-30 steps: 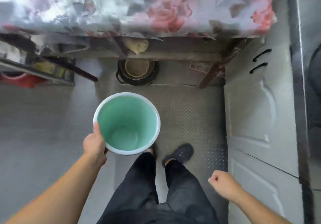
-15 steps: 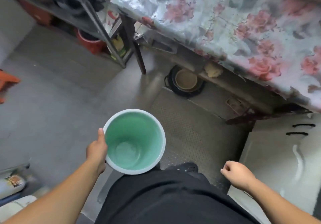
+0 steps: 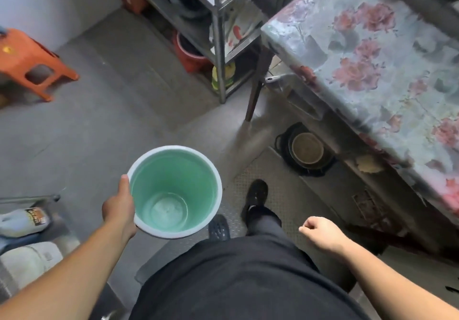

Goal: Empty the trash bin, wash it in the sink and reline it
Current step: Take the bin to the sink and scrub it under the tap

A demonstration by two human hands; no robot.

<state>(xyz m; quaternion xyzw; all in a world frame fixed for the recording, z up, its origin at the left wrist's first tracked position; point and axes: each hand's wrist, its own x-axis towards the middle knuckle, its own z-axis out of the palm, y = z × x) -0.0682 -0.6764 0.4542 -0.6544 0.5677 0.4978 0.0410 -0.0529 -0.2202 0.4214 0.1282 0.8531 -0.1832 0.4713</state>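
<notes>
Floral plastic tablecloth in grey-blue with pink roses (image 3: 377, 53) fills the upper right, where a second ago it ran straight across the top of the view; the person has turned left, away from the white cabinet doors that were on the right and are now out of sight. That turn has brought in a steel-framed shelving rack (image 3: 218, 34) ahead, an orange plastic stool (image 3: 32, 63) at far left, and white jugs (image 3: 22, 220) low on the left. No sink shows anywhere, so I judge this to be a carrying step, though whether toward washing or relining cannot be told.

The round green plastic trash bin with a white rim (image 3: 175, 191) hangs upright above the grey floor, just ahead of the dark shoes (image 3: 257, 195). It holds no rubbish and has no liner; the bottom looks pale and glossy, perhaps wet, but the blur leaves that unsure. So emptying looks done and relining not yet done.

A dark round pot with a tan bowl nested inside it (image 3: 306, 149) sits on the floor under the table edge. A red bucket (image 3: 191, 56) stands under the rack, its contents hidden.

The left hand (image 3: 119, 208) grips the bin's rim, thumb lying along the top edge and fingers hidden outside the wall. The right hand (image 3: 319, 234) is loosely curled, holding nothing, well apart from the bin.
</notes>
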